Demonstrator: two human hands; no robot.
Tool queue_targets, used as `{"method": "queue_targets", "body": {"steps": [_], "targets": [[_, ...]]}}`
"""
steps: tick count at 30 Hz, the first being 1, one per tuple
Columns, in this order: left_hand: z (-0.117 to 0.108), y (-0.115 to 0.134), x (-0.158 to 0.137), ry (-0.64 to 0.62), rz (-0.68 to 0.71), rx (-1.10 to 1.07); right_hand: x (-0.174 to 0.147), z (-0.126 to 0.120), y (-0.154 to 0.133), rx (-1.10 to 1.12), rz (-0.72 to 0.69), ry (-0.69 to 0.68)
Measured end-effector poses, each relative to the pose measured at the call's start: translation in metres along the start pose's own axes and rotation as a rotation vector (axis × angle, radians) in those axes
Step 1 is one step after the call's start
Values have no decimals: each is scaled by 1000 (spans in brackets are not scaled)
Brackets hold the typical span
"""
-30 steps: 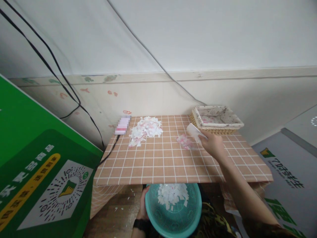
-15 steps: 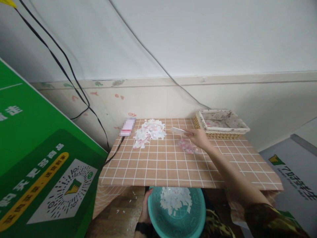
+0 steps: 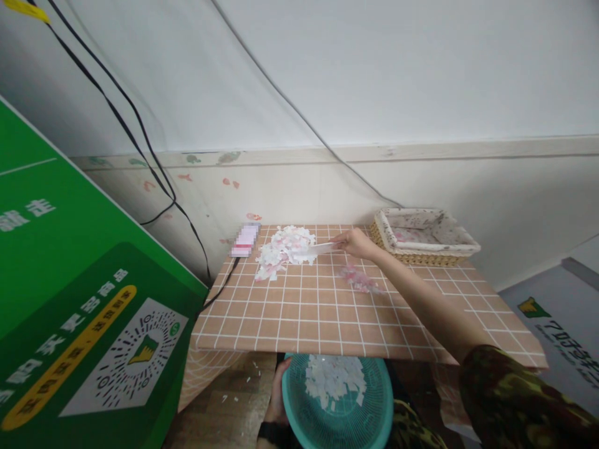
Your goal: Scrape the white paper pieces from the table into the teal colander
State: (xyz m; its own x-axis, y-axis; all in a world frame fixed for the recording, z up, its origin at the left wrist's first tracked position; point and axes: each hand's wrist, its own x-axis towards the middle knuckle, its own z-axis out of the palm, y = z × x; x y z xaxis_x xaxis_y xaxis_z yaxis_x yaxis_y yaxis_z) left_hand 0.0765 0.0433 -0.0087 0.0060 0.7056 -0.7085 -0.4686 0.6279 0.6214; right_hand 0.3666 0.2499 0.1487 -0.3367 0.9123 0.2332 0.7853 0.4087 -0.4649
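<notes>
My right hand [image 3: 354, 242] is closed on one end of a flat white strip [image 3: 322, 248] above the table. The strip's far end reaches the right side of a heap of white and pink paper scraps [image 3: 283, 248]. Closer to me, under my right forearm, lies a smaller patch of pink bits [image 3: 359, 279]. Below the table's front edge, my left hand [image 3: 277, 390] grips the left rim of a teal plastic colander [image 3: 374, 415]. White paper pieces [image 3: 334, 379] lie inside it. Most of my left fingers are hidden by the colander.
A brown checked cloth covers the table [image 3: 281, 318]. At its back right stands a lined wicker basket [image 3: 428, 254], and at the back left a phone [image 3: 245, 240] with a cable. A green printed panel [image 3: 70, 274] is on the left. Scraps are scattered on the floor [image 3: 229, 380].
My right hand has moved left and slightly away from me, bringing the white strip to the heap's edge. My left hand still holds the colander. The view has shifted slightly.
</notes>
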Motion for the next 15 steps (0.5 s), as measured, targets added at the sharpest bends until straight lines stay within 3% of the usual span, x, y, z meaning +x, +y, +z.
{"method": "queue_targets", "body": {"steps": [8, 15], "targets": [[-1, 5, -8, 1, 38, 3, -9, -11, -2, -235, 111, 62], [-3, 7, -8, 3, 69, 11, -6, 6, -30, -114, 8, 3]]}}
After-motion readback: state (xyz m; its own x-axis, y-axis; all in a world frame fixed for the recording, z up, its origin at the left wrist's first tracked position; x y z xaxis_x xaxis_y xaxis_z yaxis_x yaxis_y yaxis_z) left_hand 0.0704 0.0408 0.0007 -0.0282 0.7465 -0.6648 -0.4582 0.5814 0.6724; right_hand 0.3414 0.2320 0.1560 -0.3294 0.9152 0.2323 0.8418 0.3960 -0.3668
